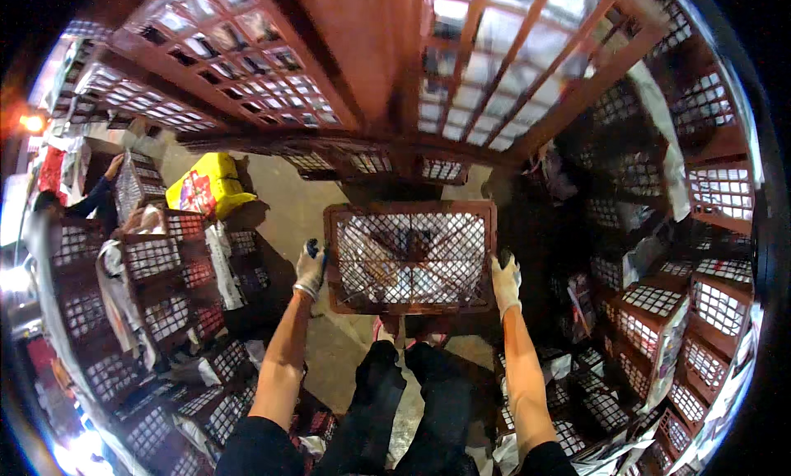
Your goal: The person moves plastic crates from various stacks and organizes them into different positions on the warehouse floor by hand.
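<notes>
A brown plastic lattice crate (411, 309) is in front of my legs, above the floor, between my two gloved hands. My left hand (311, 269) grips its left side, and my right hand (507, 279) grips its right side. Both wear pale gloves with dark fingertips. White material shows through the grid of the crate; what it is cannot be told. My feet show just below the crate's near edge.
Large brown plastic crates (389, 62) rise close in front. Stacked crates (154, 259) stand at left, more stacked crates (642, 327) at right. A yellow bag (210, 185) lies on the floor (284, 216) at front left. Another person's hand (114, 166) touches a crate at far left.
</notes>
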The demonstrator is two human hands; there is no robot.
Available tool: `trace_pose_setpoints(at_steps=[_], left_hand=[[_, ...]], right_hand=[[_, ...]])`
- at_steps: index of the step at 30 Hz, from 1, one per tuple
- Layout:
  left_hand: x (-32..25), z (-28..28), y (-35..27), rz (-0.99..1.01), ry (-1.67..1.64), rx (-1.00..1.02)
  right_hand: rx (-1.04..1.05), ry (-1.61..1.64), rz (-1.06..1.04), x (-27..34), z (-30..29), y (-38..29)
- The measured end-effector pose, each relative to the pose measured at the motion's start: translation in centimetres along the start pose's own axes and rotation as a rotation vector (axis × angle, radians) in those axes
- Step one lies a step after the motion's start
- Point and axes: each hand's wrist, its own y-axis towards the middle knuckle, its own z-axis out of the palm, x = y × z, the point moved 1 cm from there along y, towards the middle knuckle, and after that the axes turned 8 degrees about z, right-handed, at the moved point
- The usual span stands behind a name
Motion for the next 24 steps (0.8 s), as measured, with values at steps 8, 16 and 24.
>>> trace_pose_setpoints(at_steps=[8, 16, 24], left_hand=[[-13.5, -7.4, -16.1, -0.272, -0.843, 0.295], [-23.8, -13.8, -22.6, -0.172, -1.048, 0.355], [-39.7, -24.8, -19.0, 0.018, -0.711, 0.070]], right_hand=[[0.047, 0.530, -0.569, 14.7, -24.5, -13.9], [-0.295, 0.483, -1.276, 41.6, -43.3, -21.1], [-0.452, -0.223, -1.485, 53.6, -40.1, -16.2]])
